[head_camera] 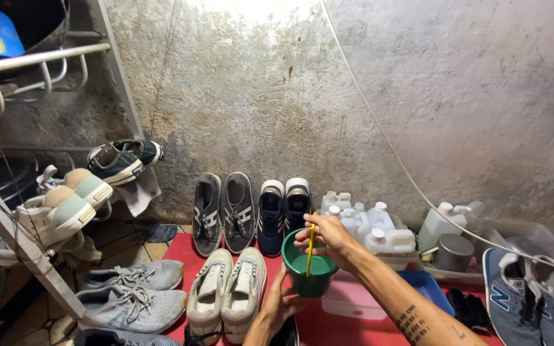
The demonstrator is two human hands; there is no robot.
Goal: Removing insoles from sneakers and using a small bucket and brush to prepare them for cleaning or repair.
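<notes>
Shoes (pixel 238 214) left of jugs (pixel 379 230)

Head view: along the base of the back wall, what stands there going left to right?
Grey pair of shoes → navy pair of shoes → white plastic jugs → spray bottle → metal cup. All are behind the green cup.

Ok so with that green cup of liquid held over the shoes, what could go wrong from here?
1. The green cup looks well filled and is held in the air by the left hand; a tilt could spill onto the beige shoes just beside it.
2. The right hand holds a yellow stick in the liquid; brisk stirring might splash the dark shoes against the wall.
</notes>
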